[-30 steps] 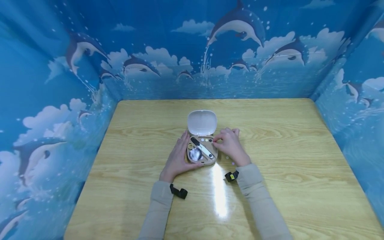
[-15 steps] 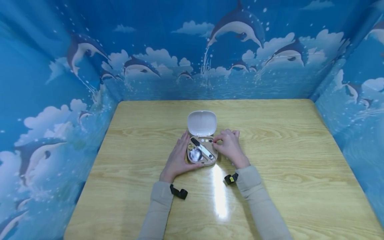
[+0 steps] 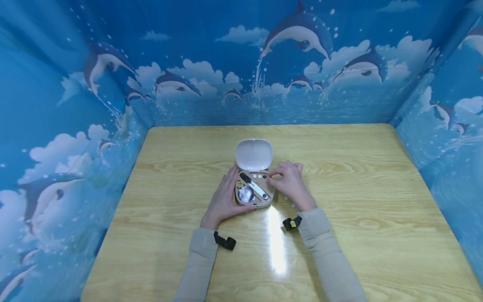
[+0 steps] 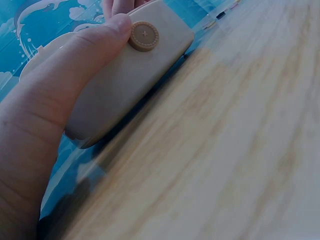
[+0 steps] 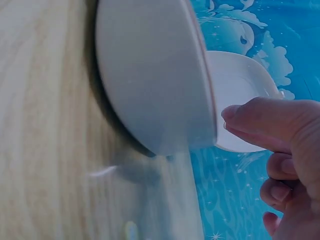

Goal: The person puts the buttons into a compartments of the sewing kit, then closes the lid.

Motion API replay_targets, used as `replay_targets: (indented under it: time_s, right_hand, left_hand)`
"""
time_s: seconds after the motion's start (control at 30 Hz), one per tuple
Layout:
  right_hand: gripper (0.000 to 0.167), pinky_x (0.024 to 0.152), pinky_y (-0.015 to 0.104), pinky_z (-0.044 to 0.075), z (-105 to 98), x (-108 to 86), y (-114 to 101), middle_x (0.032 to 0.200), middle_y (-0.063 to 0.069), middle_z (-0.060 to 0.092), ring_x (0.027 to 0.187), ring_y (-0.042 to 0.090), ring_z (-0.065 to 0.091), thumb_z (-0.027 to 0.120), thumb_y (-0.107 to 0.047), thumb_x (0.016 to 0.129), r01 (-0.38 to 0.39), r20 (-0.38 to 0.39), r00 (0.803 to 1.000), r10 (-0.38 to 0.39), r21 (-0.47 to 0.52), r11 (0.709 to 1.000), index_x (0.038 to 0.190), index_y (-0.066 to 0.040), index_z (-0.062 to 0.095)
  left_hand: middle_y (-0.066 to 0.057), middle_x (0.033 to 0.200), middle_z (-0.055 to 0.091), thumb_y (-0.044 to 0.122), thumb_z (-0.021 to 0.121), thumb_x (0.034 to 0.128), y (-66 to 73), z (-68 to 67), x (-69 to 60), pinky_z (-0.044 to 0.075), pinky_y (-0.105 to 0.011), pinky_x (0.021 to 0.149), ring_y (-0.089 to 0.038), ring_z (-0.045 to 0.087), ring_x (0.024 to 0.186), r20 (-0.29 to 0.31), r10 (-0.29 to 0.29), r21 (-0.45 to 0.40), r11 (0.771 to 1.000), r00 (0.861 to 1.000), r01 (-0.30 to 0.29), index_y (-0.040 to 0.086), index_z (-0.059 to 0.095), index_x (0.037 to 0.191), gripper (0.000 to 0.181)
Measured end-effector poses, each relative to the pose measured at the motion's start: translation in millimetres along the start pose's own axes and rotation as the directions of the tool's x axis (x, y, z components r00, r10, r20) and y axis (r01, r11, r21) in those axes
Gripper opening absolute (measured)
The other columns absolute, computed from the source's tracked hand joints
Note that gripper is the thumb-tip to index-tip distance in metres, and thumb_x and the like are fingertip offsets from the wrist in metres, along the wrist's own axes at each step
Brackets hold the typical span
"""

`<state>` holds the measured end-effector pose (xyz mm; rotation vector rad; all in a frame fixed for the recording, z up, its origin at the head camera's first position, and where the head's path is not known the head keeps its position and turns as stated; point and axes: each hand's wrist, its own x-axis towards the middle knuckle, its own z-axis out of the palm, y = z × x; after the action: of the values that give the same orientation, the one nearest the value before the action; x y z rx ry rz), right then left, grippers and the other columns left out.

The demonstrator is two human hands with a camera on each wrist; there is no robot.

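Note:
A beige box (image 3: 270,201) stands on the table with its pale lid (image 3: 254,154) raised. Inside lie a black-and-white tool (image 3: 254,186), a round shiny piece (image 3: 246,194), a yellow ring (image 3: 240,184) and small white and black discs (image 3: 259,176). The left hand (image 3: 222,200) grips the box, fingers along its left side, thumb across the front beside a round brown knob (image 4: 144,36). At the right rim, the right hand (image 3: 290,183) has thumb and index fingertips together, other fingers curled; whether something is between them cannot be seen.
Small pale pieces (image 3: 293,205) lie on the wooden table (image 3: 358,201) beneath the right wrist. Both wrists wear black devices (image 3: 225,242). A blue curtain with dolphins (image 3: 211,100) surrounds the back and sides.
The right hand has shifted slightly at the box's right rim, its wrist moving a little left and then back right. The left hand and box stay put.

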<state>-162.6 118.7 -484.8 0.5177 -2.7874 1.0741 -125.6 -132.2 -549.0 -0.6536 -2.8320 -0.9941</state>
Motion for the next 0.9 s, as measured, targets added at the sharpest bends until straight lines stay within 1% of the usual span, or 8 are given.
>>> replay_targets:
  time_s: [0.13,0.27,0.37,0.47,0.53,0.7,0.8,0.9]
  right_hand:
    - [0.012,0.091,0.053,0.025,-5.8,0.8,-0.1,0.072,0.002,0.057,0.077,0.020,0.047,0.085,-0.016,0.077,0.012,-0.025,1.000,-0.012,0.018,1.000,0.085,-0.011,0.079]
    - [0.013,0.087,0.052,0.024,-12.9,-0.6,-0.1,0.069,0.008,0.055,0.073,0.019,0.043,0.085,-0.014,0.076,0.015,-0.054,0.998,-0.012,0.054,0.998,0.086,-0.009,0.079]
    - [0.013,0.088,0.051,0.023,-17.8,-2.5,1.2,0.067,0.006,0.051,0.071,0.019,0.042,0.085,-0.013,0.077,0.014,-0.073,0.997,-0.009,0.080,0.997,0.088,-0.008,0.079]
    - [0.012,0.088,0.051,0.022,-22.4,-5.3,2.8,0.066,0.001,0.047,0.070,0.019,0.040,0.084,-0.012,0.078,0.010,-0.091,0.996,0.000,0.106,0.994,0.089,-0.008,0.079]
    - [0.012,0.087,0.050,0.021,-25.3,-7.2,4.4,0.066,0.001,0.046,0.069,0.020,0.039,0.083,-0.012,0.079,0.008,-0.102,0.995,0.005,0.126,0.992,0.089,-0.008,0.079]
    - [0.012,0.085,0.048,0.021,-30.7,-13.0,12.6,0.063,0.001,0.041,0.065,0.022,0.038,0.084,-0.008,0.077,0.019,-0.149,0.989,0.007,0.171,0.985,0.088,-0.008,0.079]
    - [0.012,0.084,0.048,0.024,-32.1,-17.3,20.5,0.061,0.000,0.040,0.063,0.020,0.037,0.085,-0.007,0.076,0.029,-0.175,0.984,0.005,0.191,0.981,0.086,-0.008,0.079]
    - [0.012,0.086,0.049,0.025,-33.1,-22.8,27.8,0.061,0.000,0.040,0.063,0.016,0.036,0.085,-0.007,0.075,0.012,-0.189,0.982,0.031,0.221,0.975,0.085,-0.008,0.079]
  left_hand:
    - [-0.007,0.167,0.003,0.084,0.067,0.0651,-0.1,0.3,0.1,0.008,-0.044,0.124,-0.024,0.006,0.153,-0.004,0.003,-0.003,1.000,1.000,-0.003,0.015,0.002,0.161,0.134]
    - [-0.007,0.167,0.003,0.083,0.068,0.0651,-0.9,0.5,0.0,0.008,-0.044,0.124,-0.024,0.006,0.152,-0.004,0.005,0.001,1.000,1.000,-0.005,0.015,0.002,0.161,0.134]
    - [-0.007,0.167,0.003,0.083,0.069,0.0653,-1.5,0.6,-0.5,0.008,-0.043,0.124,-0.024,0.006,0.152,-0.007,0.007,0.002,1.000,1.000,-0.007,0.015,0.002,0.161,0.134]
    - [-0.007,0.167,0.003,0.082,0.069,0.0653,-1.6,0.4,-0.9,0.008,-0.043,0.124,-0.023,0.006,0.153,-0.008,0.009,0.005,1.000,1.000,-0.009,0.015,0.002,0.161,0.134]
    - [-0.008,0.167,0.003,0.082,0.069,0.0653,-1.6,0.2,-0.8,0.008,-0.043,0.124,-0.022,0.005,0.153,-0.007,0.009,0.006,1.000,1.000,-0.009,0.015,0.002,0.161,0.134]
    - [-0.007,0.167,0.003,0.082,0.069,0.0657,-1.5,0.2,-0.3,0.008,-0.043,0.124,-0.023,0.006,0.153,-0.008,0.010,0.008,1.000,1.000,-0.010,0.015,0.002,0.161,0.134]
    - [-0.007,0.167,0.003,0.082,0.069,0.0656,-0.9,0.4,-0.2,0.008,-0.043,0.124,-0.024,0.006,0.153,-0.007,0.010,0.003,1.000,1.000,-0.010,0.016,0.002,0.161,0.134]
    - [-0.007,0.167,0.003,0.082,0.069,0.0655,-0.3,0.4,-0.3,0.007,-0.043,0.124,-0.024,0.006,0.153,-0.003,0.005,0.000,1.000,1.000,-0.005,0.016,0.001,0.161,0.134]
